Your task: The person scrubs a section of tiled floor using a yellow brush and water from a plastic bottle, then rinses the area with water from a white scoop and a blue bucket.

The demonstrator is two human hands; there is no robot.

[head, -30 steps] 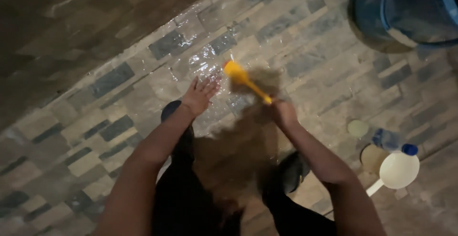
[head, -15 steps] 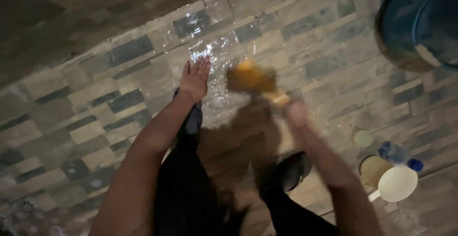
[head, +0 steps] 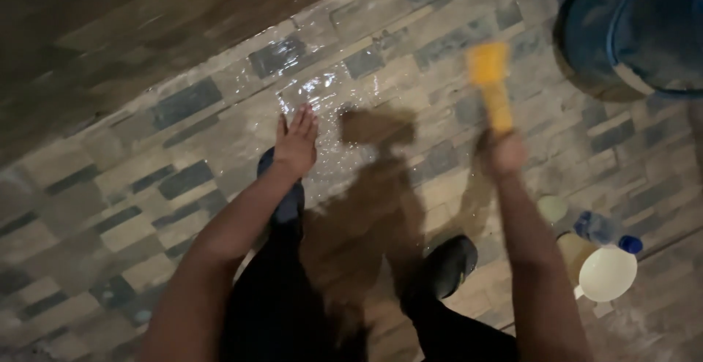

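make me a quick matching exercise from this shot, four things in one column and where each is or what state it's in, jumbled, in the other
Things:
1. yellow brush
2. left hand
3. white scoop
4. blue tub

Places or states:
A. top right corner of the view
B. open, spread over the wet tiles
C. lying on the floor at the right, beside a plastic bottle
D. gripped in the right hand

Pairs: 1-D, 2-B, 3-C, 4-A

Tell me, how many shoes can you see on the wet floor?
2: one dark shoe partly under the left arm, another shoe left of the right arm.
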